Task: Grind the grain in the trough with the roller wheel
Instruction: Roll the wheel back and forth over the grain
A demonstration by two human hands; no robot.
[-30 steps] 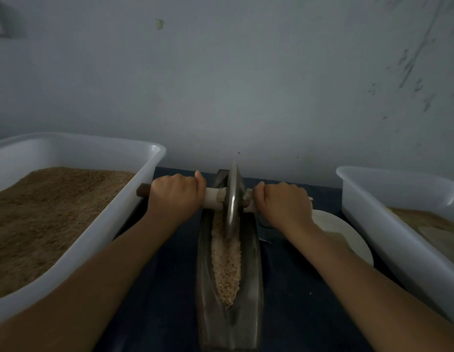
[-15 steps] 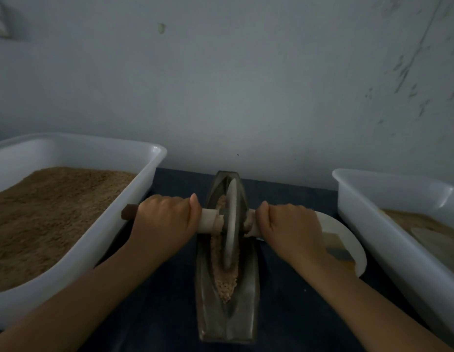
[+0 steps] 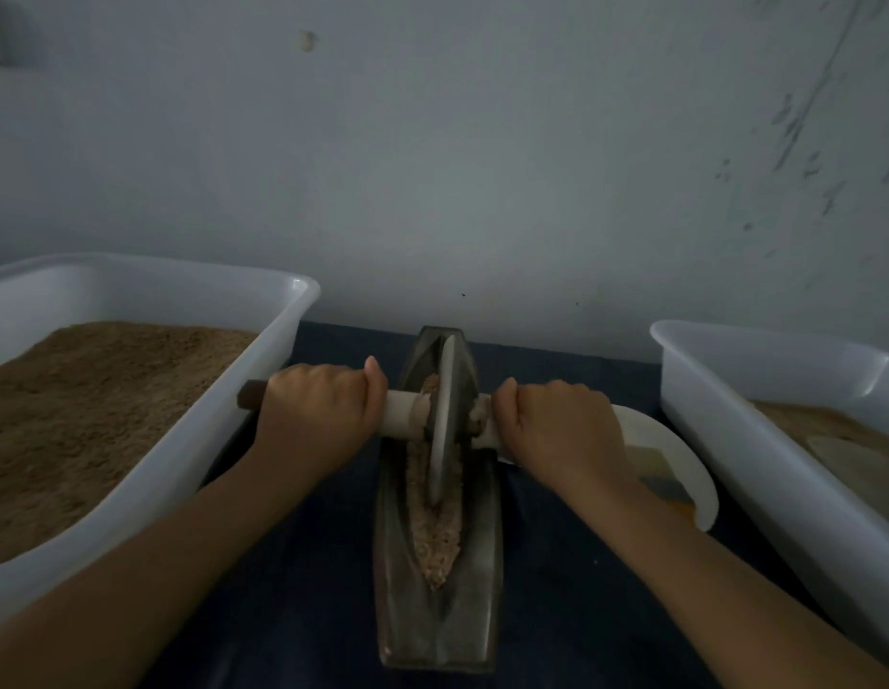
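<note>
Against a scuffed pale wall, a dark-covered bench carries a narrow metal trough set lengthwise, its far tip toward the wall. Grain lies along the trough's channel, heaped toward the near end. The wheel stands upright on edge in the trough's middle, cutting into the grain, with meal caked at its hub. A handle runs through the wheel crosswise over the trough. The left hand is curled tight around the handle left of the trough; the right hand grips the handle's other end right of the trough.

Left of the trough, touching the handle's dark tip or nearly so, sits a white tub of brown meal. Right of the trough lies a white plate, partly under the right wrist, and beyond it a second tub.

Risks, as judged from here: uneven pressure between the hands could tip the wheel and ride it up the trough wall, spilling grain onto the bench. The handle's left tip could knock the tub on a long stroke. Rolling too far toward the near end could push the heaped grain over the trough's lip.
</note>
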